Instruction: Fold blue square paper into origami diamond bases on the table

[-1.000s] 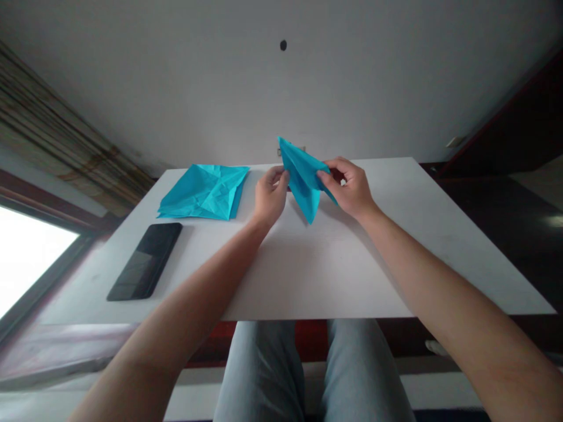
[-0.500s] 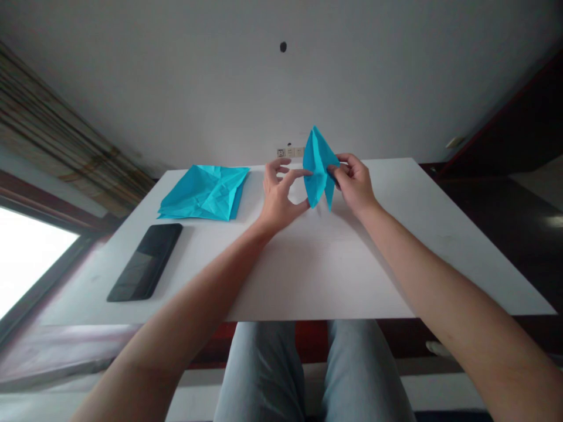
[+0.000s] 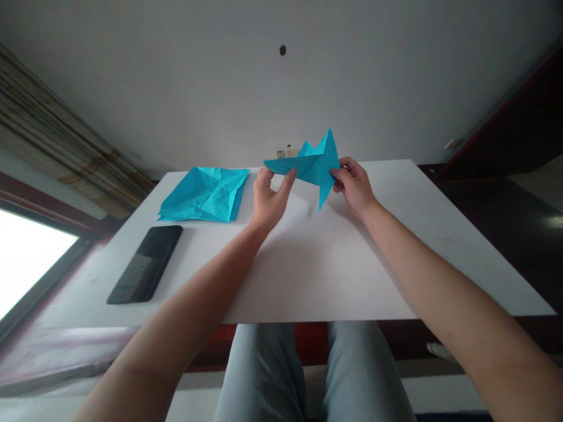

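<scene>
A blue origami paper [image 3: 314, 167] with several pointed flaps is held up above the far part of the white table. My left hand [image 3: 271, 199] pinches its long flap, which points left, between thumb and fingers. At the other side, my right hand [image 3: 354, 184] grips the folded body, thumb in front and fingers behind. One point of the paper stands up and another hangs down near my right thumb. Part of the paper behind is hidden by the front flaps.
Creased blue paper sheets [image 3: 202, 196] lie in a stack at the table's far left. Nearer to me rests a black phone [image 3: 145, 266]. The white table [image 3: 325, 281] ends before a grey wall with sockets [image 3: 289, 153].
My left hand has shifted left and closed on a flap, which now stretches out sideways. The origami paper has opened from a narrow upright shape into a wider one. My right hand stays nearly in place.
</scene>
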### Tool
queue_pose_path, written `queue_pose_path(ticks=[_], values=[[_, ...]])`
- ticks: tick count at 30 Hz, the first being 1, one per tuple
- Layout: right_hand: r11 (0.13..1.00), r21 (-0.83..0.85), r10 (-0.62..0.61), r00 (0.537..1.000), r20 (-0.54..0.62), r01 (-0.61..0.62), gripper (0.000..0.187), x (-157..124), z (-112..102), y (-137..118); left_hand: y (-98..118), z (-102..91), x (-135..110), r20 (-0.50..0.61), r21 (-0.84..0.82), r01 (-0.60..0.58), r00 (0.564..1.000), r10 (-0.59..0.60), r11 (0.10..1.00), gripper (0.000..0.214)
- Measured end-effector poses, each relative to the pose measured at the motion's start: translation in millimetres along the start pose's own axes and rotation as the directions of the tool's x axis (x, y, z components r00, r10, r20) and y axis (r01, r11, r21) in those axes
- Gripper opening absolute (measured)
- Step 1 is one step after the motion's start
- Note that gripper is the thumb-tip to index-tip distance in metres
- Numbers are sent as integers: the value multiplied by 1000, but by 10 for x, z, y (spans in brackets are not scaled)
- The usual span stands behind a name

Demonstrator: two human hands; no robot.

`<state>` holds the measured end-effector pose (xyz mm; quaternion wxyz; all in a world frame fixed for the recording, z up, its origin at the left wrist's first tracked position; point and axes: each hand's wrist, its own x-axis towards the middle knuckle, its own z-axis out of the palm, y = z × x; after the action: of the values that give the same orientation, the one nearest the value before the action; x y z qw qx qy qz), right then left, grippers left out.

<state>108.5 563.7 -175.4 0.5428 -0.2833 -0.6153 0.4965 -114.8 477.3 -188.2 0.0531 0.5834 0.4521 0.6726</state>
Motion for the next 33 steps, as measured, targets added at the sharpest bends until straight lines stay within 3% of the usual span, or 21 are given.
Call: queue_pose_path(ticks=[5,11,17,21,26,28,33], values=[[992,90,92,996,12,-93,47,-22,7,-23,15,17,10,-49,-56,36,998,-38,998,53],[975,125,175,980,94,-186,57,-22,4,-39,34,40,2,27,-123,64,998,-61,990,56],[947,250,201,979,28,-202,62,-55,17,-92,-121,68,15,31,-239,82,997,-76,968,62],[938,270,219,975,31,-219,50,-108,52,-155,-105,53,-2,79,-192,65,996,-51,979,60],[959,146,228,968,109,-242,51,-106,50,-96,-2,17,-16,141,-77,19,990,-8,997,44],[968,106,213,969,122,-226,64,-103,32,-40,-14,14,-7,128,-79,41,991,-31,996,44],[985,46,158,975,156,-167,136,-133,14,40,-101,14,17,20,-55,83,996,-82,995,46]])
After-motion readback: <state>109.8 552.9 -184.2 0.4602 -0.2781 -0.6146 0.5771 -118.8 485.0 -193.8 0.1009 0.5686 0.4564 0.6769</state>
